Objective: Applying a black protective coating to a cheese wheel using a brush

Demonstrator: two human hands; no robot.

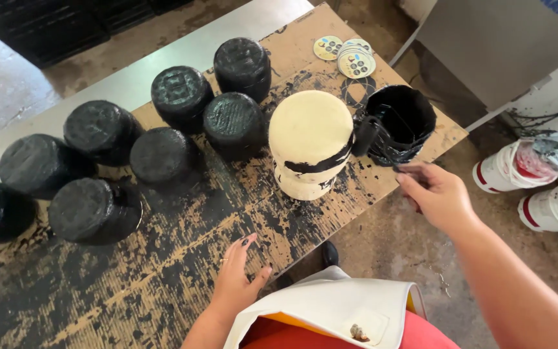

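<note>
We see the cream-coloured mould (310, 150) standing upright on the cardboard-covered tabletop (163, 271), its long axis vertical, one black band of paint smeared across its near side. Our right hand (437, 194) is the nearer one: it hovers just beyond the tabletop's edge, to the right of the mould and slightly nearer to us, with its fingers (414, 171) pinched together on what looks like the thin handle of a tool whose dark tip reaches toward the black paint pot (398, 123). That pot stands just beside the mould, on its right. Our left hand (237, 278) rests flat on the tabletop, fingers spread and holding nothing, well in front of the mould. To the mould's left stand the black-coated moulds (163, 129) in two rows.
</note>
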